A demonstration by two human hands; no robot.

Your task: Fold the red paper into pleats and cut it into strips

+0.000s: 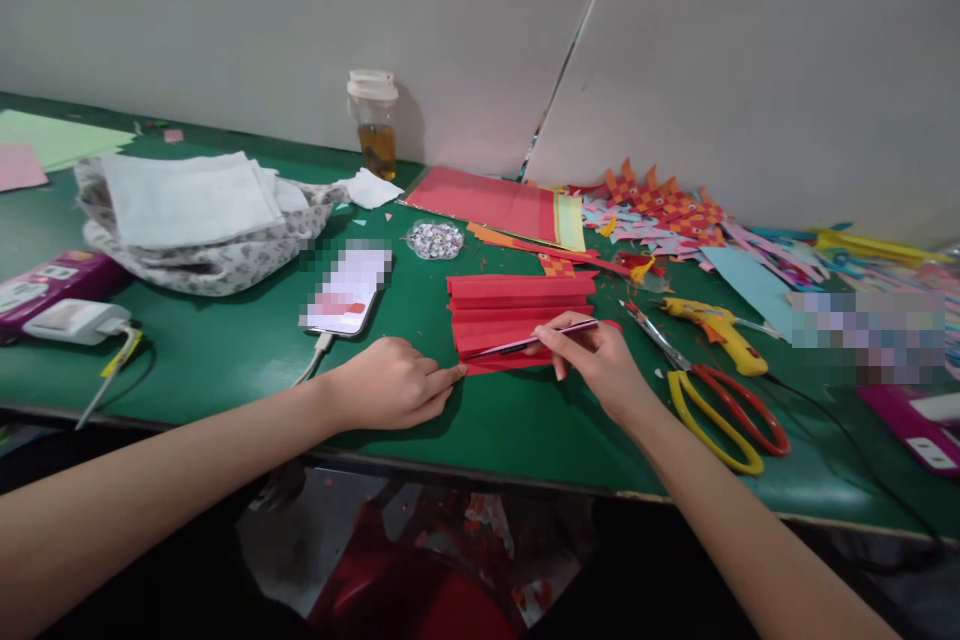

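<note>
A sheet of red paper [517,296] with several crosswise pleats lies on the green table. My left hand [394,382] rests to its left, mostly curled, with the fingertips closed at the paper's near left corner. Over the paper's right side, my right hand [585,355] is closed around a slim pink and dark pen [517,344]. The pen lies slanted low across the near pleats, its tip towards the left corner. Whether the tip touches the paper, I cannot tell. Scissors [694,365] with yellow and red handles lie partly open to the right of my right hand.
A yellow glue gun [716,332] and its cord lie beyond the scissors. Left are a charging phone [349,290] and a cloth bag [217,265]. A lidded drink cup [375,125] stands by the wall. Red sheets [487,200] and paper strips [772,255] lie behind.
</note>
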